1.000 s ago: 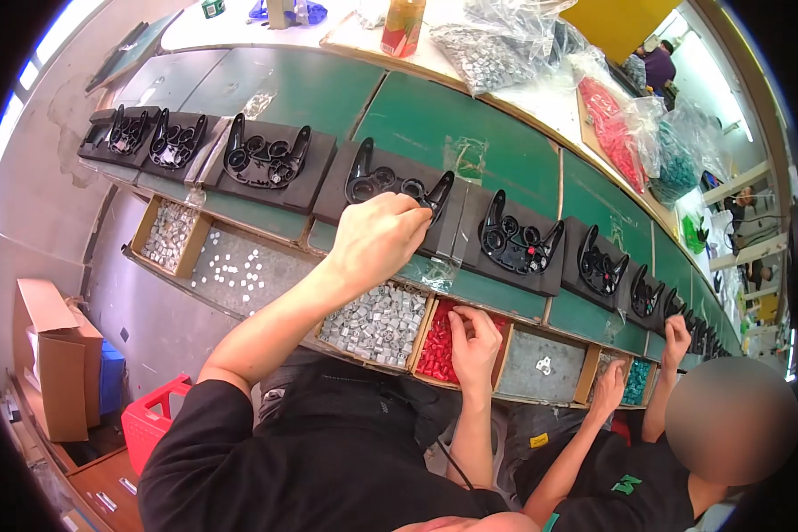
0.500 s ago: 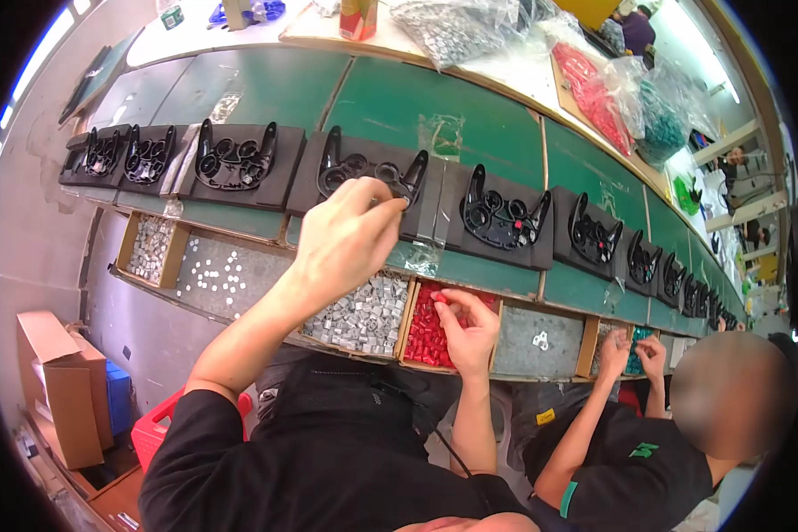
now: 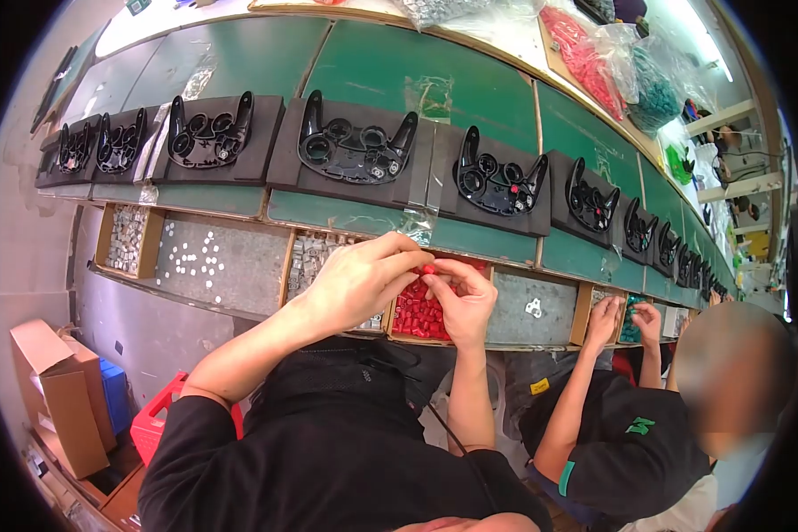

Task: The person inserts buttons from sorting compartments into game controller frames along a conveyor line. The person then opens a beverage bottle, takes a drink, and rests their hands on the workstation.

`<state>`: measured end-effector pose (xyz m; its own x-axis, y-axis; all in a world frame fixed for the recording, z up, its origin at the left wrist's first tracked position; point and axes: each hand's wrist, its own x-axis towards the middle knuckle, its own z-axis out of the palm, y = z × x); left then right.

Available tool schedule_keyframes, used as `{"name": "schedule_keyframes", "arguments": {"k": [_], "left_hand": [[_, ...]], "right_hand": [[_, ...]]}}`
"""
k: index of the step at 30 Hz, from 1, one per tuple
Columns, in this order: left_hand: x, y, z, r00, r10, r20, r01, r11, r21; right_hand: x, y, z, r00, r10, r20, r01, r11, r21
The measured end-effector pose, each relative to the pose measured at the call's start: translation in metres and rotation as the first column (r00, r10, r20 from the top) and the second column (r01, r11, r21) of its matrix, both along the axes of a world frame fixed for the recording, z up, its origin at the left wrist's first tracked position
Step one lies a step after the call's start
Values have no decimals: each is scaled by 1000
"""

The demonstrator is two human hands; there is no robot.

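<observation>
My left hand (image 3: pixel 356 282) and my right hand (image 3: pixel 463 300) meet above the parts boxes. A small red button (image 3: pixel 428 269) is pinched between the fingertips of both. Below them lies a box of red buttons (image 3: pixel 421 315), partly covered by my right hand. Under my left hand a box of grey buttons (image 3: pixel 309 264) shows in part. Straight ahead, a black game controller shell (image 3: pixel 356 146) rests on a dark foam pad (image 3: pixel 284 168), with small pale pieces at its lower right. The shell to its right (image 3: pixel 496 191) has a red button in it.
More shells on foam pads run both ways along the green bench (image 3: pixel 470 84). White pieces lie in a grey tray (image 3: pixel 239 257) at left; another tray (image 3: pixel 554 328) is at right. A co-worker's hands (image 3: pixel 605 319) work over boxes there. Bagged parts (image 3: pixel 585 66) sit behind.
My left hand has drawn back from the shell ahead and come down to my right hand at the red button. The view has shifted, so the bench sits higher in it.
</observation>
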<state>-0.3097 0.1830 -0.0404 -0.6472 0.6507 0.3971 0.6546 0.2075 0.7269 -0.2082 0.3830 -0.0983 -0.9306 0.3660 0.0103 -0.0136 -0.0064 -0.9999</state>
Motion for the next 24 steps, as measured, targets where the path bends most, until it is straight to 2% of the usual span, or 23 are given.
{"name": "schedule_keyframes", "arguments": {"k": [3,5,10,13,20,24], "left_hand": [[0,1,-3,999,-32,-12,32,999,-25],[-3,1,-9,999,-29,-36,28,999,-16],[-3,-1,-15,999,-1,54,2,999,-36],[-6,-1,-17,996,-5,88,10,999,-53],[0,0,-22,999,-12,51,15,998,-69],[3,3,-31,998,67,12,-66,997,-30]], "right_hand": [[0,-1,2,1000,11,-3,-10,998,59],[-4,-3,4,996,26,-81,-16,993,121],[-8,-9,9,988,53,-147,-7,954,300],[-3,-10,2,999,5,-31,1,981,192],[-2,-12,-11,993,53,-102,-36,985,167],[-4,-15,-11,993,30,-117,-17,994,106]]}}
